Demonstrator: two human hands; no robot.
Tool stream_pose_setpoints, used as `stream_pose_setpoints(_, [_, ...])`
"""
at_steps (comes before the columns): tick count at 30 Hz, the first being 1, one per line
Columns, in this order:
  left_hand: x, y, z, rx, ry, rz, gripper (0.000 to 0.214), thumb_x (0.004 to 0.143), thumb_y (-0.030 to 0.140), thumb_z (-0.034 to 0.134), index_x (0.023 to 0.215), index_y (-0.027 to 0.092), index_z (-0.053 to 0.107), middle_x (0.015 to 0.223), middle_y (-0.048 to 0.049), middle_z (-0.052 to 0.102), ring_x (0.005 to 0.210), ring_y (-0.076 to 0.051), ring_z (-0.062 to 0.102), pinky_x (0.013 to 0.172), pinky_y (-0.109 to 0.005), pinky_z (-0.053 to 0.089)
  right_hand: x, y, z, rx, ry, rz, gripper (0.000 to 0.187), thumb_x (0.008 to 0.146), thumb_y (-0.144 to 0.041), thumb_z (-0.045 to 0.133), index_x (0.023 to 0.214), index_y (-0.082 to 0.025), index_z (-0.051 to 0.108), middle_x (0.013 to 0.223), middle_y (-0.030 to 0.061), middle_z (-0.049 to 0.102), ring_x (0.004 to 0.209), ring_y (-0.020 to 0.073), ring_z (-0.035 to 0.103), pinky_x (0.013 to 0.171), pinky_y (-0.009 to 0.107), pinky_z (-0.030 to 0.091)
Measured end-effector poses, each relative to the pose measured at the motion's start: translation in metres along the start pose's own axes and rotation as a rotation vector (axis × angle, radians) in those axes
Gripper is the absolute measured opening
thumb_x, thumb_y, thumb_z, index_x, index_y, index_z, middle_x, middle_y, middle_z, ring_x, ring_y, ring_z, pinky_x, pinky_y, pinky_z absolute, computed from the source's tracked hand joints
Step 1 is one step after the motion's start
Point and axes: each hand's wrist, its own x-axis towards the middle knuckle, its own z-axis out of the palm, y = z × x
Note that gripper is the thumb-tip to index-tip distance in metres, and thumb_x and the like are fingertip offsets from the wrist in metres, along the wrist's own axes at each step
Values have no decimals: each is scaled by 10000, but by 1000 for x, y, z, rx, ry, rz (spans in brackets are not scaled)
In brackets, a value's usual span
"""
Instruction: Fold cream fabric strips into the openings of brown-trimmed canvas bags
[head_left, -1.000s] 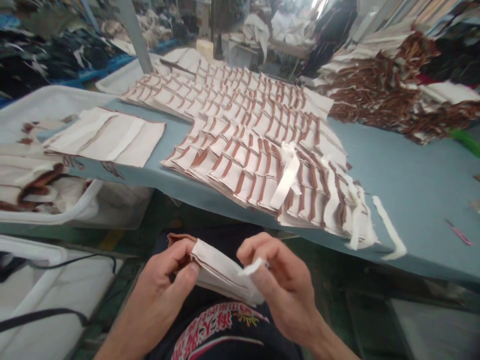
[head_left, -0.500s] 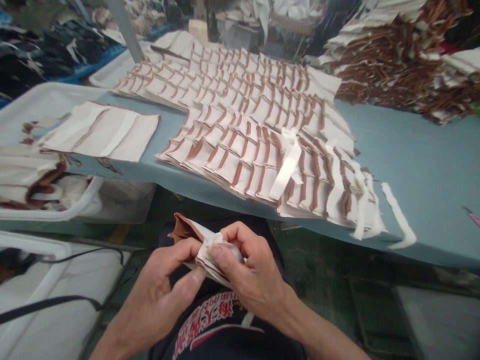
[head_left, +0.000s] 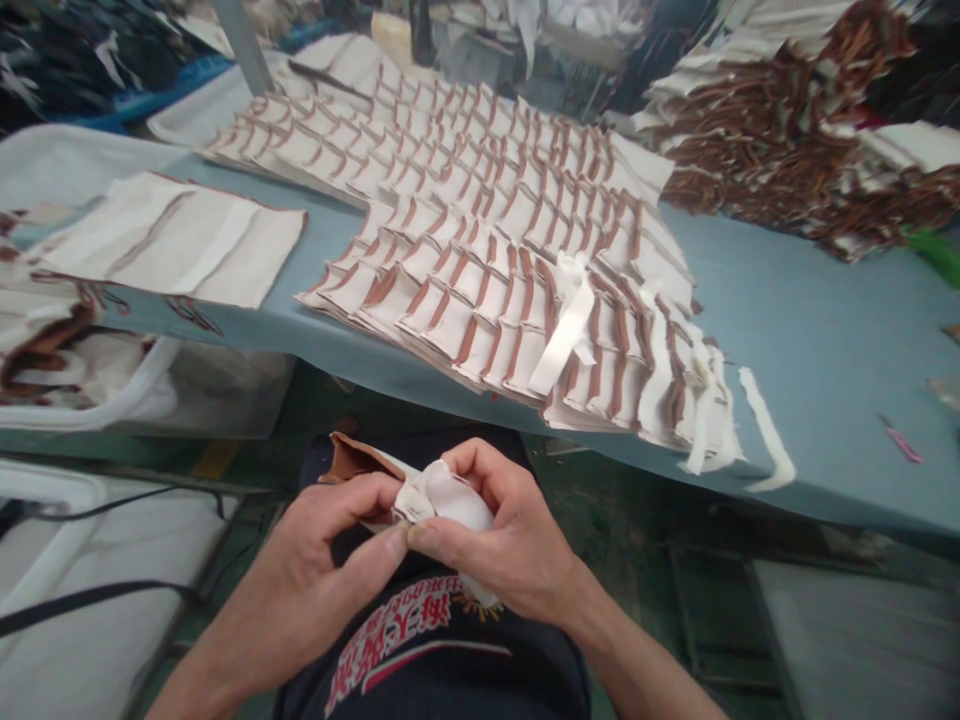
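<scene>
Head view: left hand [head_left: 330,555] and right hand [head_left: 516,540] pinch the folded cloth [head_left: 416,495] between them, both just as near, thumb tips close together. It slants long-ways from its brown end, up left, down rightward.

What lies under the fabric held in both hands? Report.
Beneath the held fabric, a dark garment with red lettering shows. Whatever lies directly behind it, the left hand and right hand is covered.

A textile workshop, rows of brown-edged cream fabric pieces [head_left: 472,270] across a blue surface [head_left: 825,350], a cloth heap [head_left: 772,145], white cloth-filled bins [head_left: 225,385]
</scene>
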Motion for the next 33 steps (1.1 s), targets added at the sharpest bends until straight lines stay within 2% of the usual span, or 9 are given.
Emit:
stream_pose_setpoints(5, [1,6,-2,73,-7,4,262,955,374,656,788,241,807,749,14,799,675,-173,736,634,-218,527,1,-6,-6,-53,-40,-40,519,756,-537,962,926,-218,591,749,-57,636,604,89,456,540,210,356])
stream_pose_setpoints(9, [3,8,-2,72,-7,8,296,945,367,632,714,246,773,702,15,769,666,-181,733,600,-220,514,1,-10,-9,-160,-51,-115,332,845,-419,855,919,-212,606,732,-58,626,603,90,472,540,206,358])
stream_pose_setpoints(11, [2,5,-1,49,-17,-3,284,948,368,636,736,243,778,722,12,778,674,-186,735,605,-225,519,0,-11,-9,-209,-55,-136,270,874,-396,802,922,-212,609,729,-55,631,591,89,480,529,207,353])
stream_pose_setpoints(15, [-4,-8,1,16,4,-27,267,977,413,639,857,245,810,829,9,811,755,-187,754,691,-237,530,1,-13,-8,-280,-38,-171,222,899,-374,766,914,-212,614,709,-62,610,574,86,469,521,209,348])
stream_pose_setpoints(18, [-5,-13,2,10,12,-36,253,959,385,628,836,244,798,804,14,800,722,-176,728,686,-245,506,2,-13,-7,-326,-32,-186,196,901,-351,764,913,-211,628,726,-56,628,597,91,496,546,207,375])
stream_pose_setpoints(22, [-2,-8,2,4,28,-36,243,917,337,623,796,233,807,742,13,792,661,-179,700,643,-243,504,1,-13,-6,-406,-21,-252,171,934,-351,740,927,-213,641,730,-52,650,589,92,526,543,206,382])
stream_pose_setpoints(28, [0,-1,0,27,43,-6,248,922,322,612,839,234,828,730,31,792,645,-165,699,612,-213,501,-3,-10,-8,-614,26,-476,109,1001,-331,712,992,-232,669,797,-38,727,598,97,614,589,205,470])
stream_pose_setpoints(33, [0,2,1,74,113,17,240,918,333,626,815,245,824,673,50,766,591,-145,668,583,-200,484,-1,-4,-7,-757,145,-707,147,1084,-343,668,999,-223,678,839,3,793,662,119,731,649,207,549])
